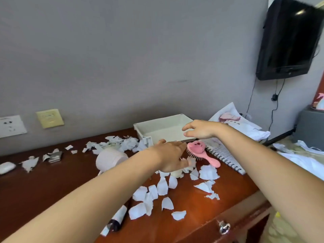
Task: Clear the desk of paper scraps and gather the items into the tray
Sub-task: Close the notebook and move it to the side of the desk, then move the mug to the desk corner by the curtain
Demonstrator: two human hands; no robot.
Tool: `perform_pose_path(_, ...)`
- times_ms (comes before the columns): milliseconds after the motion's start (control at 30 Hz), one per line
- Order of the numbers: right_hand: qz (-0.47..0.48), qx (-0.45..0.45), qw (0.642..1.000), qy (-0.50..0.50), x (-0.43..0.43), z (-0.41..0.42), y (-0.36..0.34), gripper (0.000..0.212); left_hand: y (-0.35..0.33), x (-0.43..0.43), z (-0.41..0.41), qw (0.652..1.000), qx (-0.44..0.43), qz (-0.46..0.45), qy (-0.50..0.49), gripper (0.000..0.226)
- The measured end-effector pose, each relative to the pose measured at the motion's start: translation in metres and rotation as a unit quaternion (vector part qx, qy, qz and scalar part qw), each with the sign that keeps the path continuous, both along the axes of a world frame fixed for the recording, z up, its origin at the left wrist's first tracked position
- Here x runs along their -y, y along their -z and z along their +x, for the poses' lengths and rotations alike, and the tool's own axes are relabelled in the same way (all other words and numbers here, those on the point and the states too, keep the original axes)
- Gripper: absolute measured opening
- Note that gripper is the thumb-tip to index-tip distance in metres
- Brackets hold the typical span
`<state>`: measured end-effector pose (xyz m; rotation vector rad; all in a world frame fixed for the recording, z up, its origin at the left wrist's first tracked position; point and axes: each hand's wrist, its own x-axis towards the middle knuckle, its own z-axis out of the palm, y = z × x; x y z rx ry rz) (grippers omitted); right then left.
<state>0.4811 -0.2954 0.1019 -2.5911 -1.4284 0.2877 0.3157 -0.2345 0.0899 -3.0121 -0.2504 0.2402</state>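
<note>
White paper scraps (162, 186) lie scattered over the reddish wooden desk (35, 190), with another heap (122, 142) near the wall. A white tray (163, 128) stands at the back, nothing visible inside it. My left hand (170, 155) hovers open, palm down, over scraps just left of a pink hairbrush (201, 151). My right hand (199, 128) floats above the tray's front right corner, fingers loosely spread and holding nothing. A pale cup (110, 158) lies on its side under my left forearm.
A spiral notebook (226, 156) lies right of the brush. A dark tube (117, 220), a metal clip (55, 156) and a white case (7, 167) also lie on the desk. White cloth (245, 127) is piled behind. A TV (289, 39) hangs on the wall.
</note>
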Motion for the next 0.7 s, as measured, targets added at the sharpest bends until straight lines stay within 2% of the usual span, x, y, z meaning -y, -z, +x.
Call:
perform_pose_path(267,0.007,-0.043,0.995,-0.089,-0.074,-0.092,0.010,0.045,0.009,-0.066,-0.102,0.994,-0.006,-0.014,-0.108,0.067)
perform_pose_path(467,-0.020,-0.071,0.989,-0.128,-0.127,-0.137,0.026,0.058,0.034,-0.125,-0.150,0.966,-0.023,-0.119,-0.228,0.062)
perform_pose_path(600,-0.019,-0.044,0.988,-0.150,-0.155,-0.156,0.029,0.066,0.057,-0.150,-0.166,0.940,-0.037,-0.168,-0.295,0.070)
perform_pose_path(700,-0.056,-0.017,0.985,-0.161,-0.174,-0.160,0.036,0.074,0.078,-0.163,-0.163,0.932,-0.028,-0.178,-0.314,0.061)
